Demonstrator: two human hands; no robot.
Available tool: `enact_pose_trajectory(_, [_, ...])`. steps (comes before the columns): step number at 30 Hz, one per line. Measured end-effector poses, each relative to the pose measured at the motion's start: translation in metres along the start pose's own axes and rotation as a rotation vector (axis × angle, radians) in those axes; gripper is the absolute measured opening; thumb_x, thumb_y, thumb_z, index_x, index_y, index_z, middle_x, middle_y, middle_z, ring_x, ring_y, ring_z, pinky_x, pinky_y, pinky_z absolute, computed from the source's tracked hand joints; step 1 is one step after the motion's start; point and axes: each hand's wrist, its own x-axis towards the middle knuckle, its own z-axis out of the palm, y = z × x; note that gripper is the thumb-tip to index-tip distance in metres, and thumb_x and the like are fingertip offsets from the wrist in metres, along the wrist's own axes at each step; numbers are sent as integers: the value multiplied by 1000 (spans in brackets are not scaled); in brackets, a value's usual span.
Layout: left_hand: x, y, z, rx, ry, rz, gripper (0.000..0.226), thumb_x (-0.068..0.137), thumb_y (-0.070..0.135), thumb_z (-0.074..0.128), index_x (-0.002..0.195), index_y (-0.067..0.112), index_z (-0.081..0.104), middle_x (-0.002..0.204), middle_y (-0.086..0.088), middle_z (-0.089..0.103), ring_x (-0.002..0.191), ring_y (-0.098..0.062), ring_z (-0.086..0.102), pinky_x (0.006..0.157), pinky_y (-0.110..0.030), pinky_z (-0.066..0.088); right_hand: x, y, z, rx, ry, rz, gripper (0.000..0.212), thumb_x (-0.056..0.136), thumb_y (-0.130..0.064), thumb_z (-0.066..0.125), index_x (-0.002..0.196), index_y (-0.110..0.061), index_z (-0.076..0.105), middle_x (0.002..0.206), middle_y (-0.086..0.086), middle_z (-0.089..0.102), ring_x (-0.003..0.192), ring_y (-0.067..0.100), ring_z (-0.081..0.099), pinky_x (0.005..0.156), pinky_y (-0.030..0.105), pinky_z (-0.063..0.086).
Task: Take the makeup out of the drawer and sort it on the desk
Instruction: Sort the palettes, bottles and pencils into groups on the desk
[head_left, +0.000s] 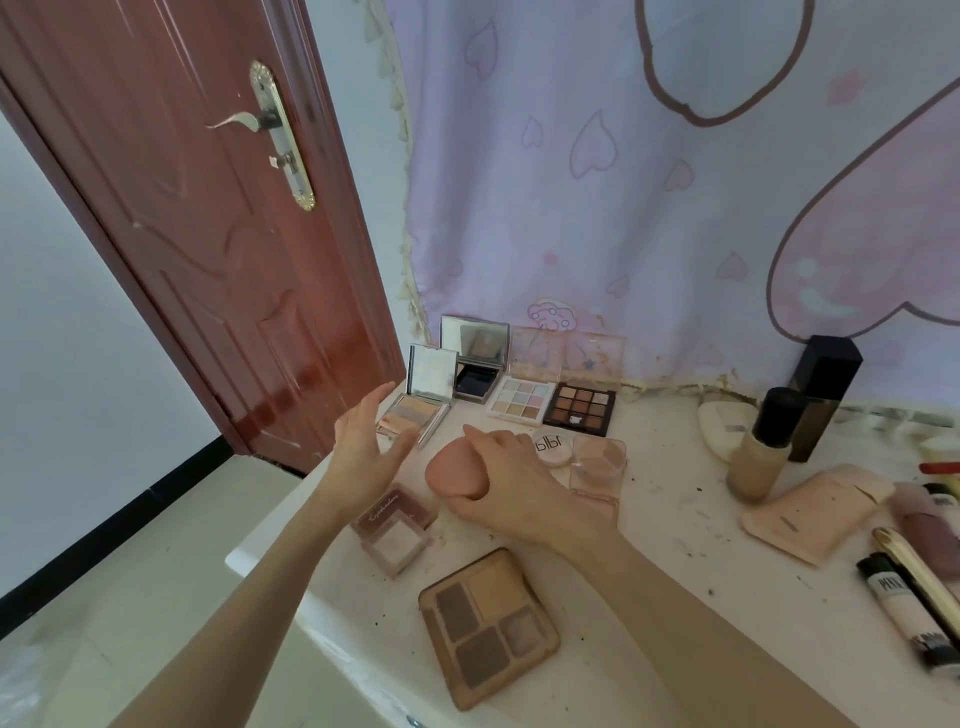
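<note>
Two hands were over the counter (675, 519): my right hand (511, 480) curled around a pink makeup sponge (452, 475), holding it above the surface, and my left hand (366, 447) hung beside it with fingers straight and spread, holding nothing.

Palettes crowded the space around them. Under my left wrist lay a small pink blush compact (397, 527); nearer me sat a brown four-pan palette (488, 626). Behind my hands stood two mirrored compacts (423, 400), lids raised, then a pastel nine-pan palette (521, 399) and a dark nine-pan palette (585, 407) side by side. Just beyond my right hand lay a round powder jar (553, 446) and a clear pink case (597, 467). Off to the right stood a foundation bottle (763, 447) with a black cap, beside a tall black box (821, 395), with a peach pouch (815, 512) and several tubes (904, 603) lying near the edge.

That white counter was speckled with dark crumbs. A lilac heart-print cloth (623, 182) hung behind it, and a red-brown door (182, 208) stood at the left.
</note>
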Motion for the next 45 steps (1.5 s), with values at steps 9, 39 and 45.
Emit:
enact_pose_trajectory(9, [-33,55,-18,-143,-285,442,49,82,12,66,124,33,51,122,21,55,115,-4,50,93,-15,40,-35,8,-30,1006,97,85,60,82,-18,68,135,-14,42,107,6,62,95,17,61,89,33,51])
enact_pose_trajectory(39, [-56,112,-22,169,-250,420,81,59,68,56,132,38,37,120,32,42,112,12,39,89,-2,29,-55,-7,-20,1678,-114,66,71,81,-55,48,129,-3,50,115,16,62,109,24,61,89,35,51])
enact_pose_trajectory(45, [-50,111,-23,228,-392,410,84,70,45,75,140,34,29,136,19,40,118,7,36,91,1,23,-56,-5,-22,1734,-99,45,54,82,-46,53,123,-10,54,104,15,66,97,25,65,78,31,55])
